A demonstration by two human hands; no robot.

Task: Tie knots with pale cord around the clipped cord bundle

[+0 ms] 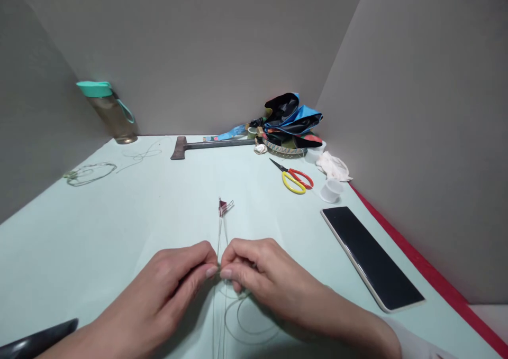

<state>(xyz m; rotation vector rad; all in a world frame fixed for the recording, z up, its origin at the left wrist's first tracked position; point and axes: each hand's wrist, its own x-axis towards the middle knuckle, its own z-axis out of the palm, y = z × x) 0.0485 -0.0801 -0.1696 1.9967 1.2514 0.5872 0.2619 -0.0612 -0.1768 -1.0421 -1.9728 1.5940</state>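
Two pinched hands (217, 274), thread (219, 237) (partly hidden).

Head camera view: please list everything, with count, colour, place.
Bottle: one, brown-turquoise, back left.
Cord coil: one, greenish, left.
Thread: one, pale, beside coil.
Axe: one, dark, back.
Fabric heap: one, blue-black, back right.
Small items: several, mixed, around heap.
Scissors: one, red-yellow handles, right.
Tissue: one, white, right.
Plastic cup: one, clear, by tissue.
Phone: one, black, near right.
Pinned piece: one, maroon, centre.
Strands: several, pale, piece to hands.
Black object: one, bottom left.
Table: one, pale green, beneath.
Red strip: one, right edge.
Walls: three, grey, around.
Left hand: one, bottom centre.
Right hand: one, pale-sleeved, beside left.
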